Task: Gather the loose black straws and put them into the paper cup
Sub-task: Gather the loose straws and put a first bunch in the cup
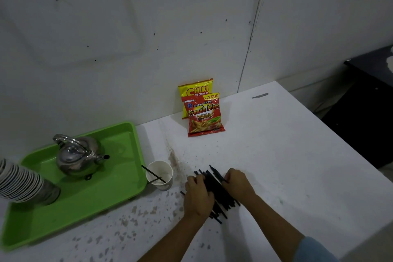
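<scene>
A pile of black straws (219, 192) lies flat on the white table, running diagonally from upper left to lower right. My left hand (198, 195) presses against the pile's left side, fingers curled over the straws. My right hand (238, 183) cups the pile's right side. Both hands squeeze the bundle between them on the tabletop. A white paper cup (160, 174) stands upright to the left of the pile, beside the tray. One black straw (153, 174) leans inside the cup, its end sticking out to the upper left.
A green tray (89, 198) on the left carries a metal kettle (78, 157) and a stack of paper cups (23, 185) lying on its side. Two snack bags (202, 110) lean against the wall. The table's right edge drops off by a dark cabinet (365, 102).
</scene>
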